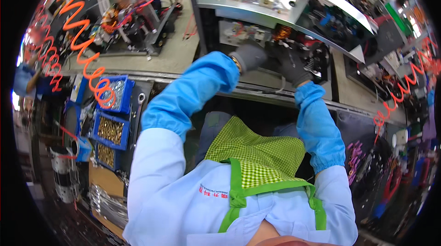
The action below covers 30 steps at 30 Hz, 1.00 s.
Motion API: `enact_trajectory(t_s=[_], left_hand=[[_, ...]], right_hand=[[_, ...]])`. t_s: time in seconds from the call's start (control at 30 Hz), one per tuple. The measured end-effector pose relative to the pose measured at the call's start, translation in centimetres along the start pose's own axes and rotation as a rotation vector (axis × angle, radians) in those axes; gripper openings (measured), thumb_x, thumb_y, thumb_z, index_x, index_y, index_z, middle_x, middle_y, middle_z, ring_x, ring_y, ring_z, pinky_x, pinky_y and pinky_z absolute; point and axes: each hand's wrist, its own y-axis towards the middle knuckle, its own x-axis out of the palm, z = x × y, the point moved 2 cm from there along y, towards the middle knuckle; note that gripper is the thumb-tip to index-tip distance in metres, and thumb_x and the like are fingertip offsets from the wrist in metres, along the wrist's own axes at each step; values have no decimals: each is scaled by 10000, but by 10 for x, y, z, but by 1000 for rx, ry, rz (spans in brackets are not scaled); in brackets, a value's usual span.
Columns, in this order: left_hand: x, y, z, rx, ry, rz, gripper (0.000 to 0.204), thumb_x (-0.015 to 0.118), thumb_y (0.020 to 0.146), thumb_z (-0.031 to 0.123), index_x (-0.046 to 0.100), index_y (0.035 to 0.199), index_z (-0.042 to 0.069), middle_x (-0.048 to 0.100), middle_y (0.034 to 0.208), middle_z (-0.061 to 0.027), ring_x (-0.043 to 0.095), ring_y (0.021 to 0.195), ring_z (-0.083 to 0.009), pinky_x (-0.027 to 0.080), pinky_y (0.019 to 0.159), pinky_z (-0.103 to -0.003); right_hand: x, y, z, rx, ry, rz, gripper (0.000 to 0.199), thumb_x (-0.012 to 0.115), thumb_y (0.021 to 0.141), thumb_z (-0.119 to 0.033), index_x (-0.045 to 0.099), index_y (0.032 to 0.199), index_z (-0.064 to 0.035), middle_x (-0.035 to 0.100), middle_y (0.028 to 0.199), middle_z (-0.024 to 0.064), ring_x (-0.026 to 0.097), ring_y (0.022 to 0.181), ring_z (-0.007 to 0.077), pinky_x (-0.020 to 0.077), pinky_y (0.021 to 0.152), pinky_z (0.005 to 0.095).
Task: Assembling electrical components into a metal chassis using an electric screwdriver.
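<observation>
The left hand, at one o'clock, and right hand, at two, reached over the unit; whether they gripped it could not be told. The unit's long axis ran roughly nine-thirty to three-thirty, front unclear, its coil toward twelve, the frame just beyond.

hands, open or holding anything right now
Left hand: gloved; open, closed or holding, cannot tell.
Right hand: gloved; open, closed or holding, cannot tell.
</observation>
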Motion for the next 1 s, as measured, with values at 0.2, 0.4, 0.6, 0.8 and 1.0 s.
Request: enact_trajectory(t_s=[0.2, 0.4, 0.6, 0.8, 1.0], left_hand=[[1, 9, -13, 199, 61, 213, 137, 587, 759, 140, 687, 775, 49, 637, 738, -196, 629, 634, -332, 494, 556, -417], [39, -19, 2, -29, -35, 206, 331, 576, 851, 213, 603, 1142, 59, 643, 790, -193, 625, 649, -374, 510, 610, -468], [115, -77, 10, -395, -603, 25, 387, 616, 836, 260, 587, 1155, 41, 646, 851, -211, 628, 751, -399, 491, 613, -477], [109, -74, 47, -490, -627, 405, 281, 602, 882, 225, 614, 1091, 37, 645, 799, -176, 647, 730, -352, 501, 612, -418], [58, -56, 69, -472, -674, 381, 256, 596, 883, 191, 621, 1092, 45, 656, 810, -158, 648, 706, -336, 506, 610, -420]], right_hand=[[-14, -21, -38, 257, 105, -409, 439, 570, 841, -231, 539, 1235, -42, 586, 1149, 190, 574, 1021, 380, 470, 884, 455], [-129, -95, -55, 71, 176, -123, 407, 645, 781, -165, 563, 1163, -49, 584, 1101, 159, 591, 990, 331, 492, 817, 418], [-305, -235, 40, 761, -211, 372, 349, 667, 841, -263, 626, 1130, -72, 657, 1074, 137, 655, 943, 283, 519, 802, 365], [-378, -447, 138, 1329, -603, 159, 265, 554, 817, -248, 692, 964, -75, 669, 963, 185, 629, 931, 358, 493, 842, 420], [-331, -494, 193, 1481, -389, -270, 264, 544, 800, -190, 700, 992, -100, 661, 1024, 192, 626, 984, 353, 486, 879, 410]])
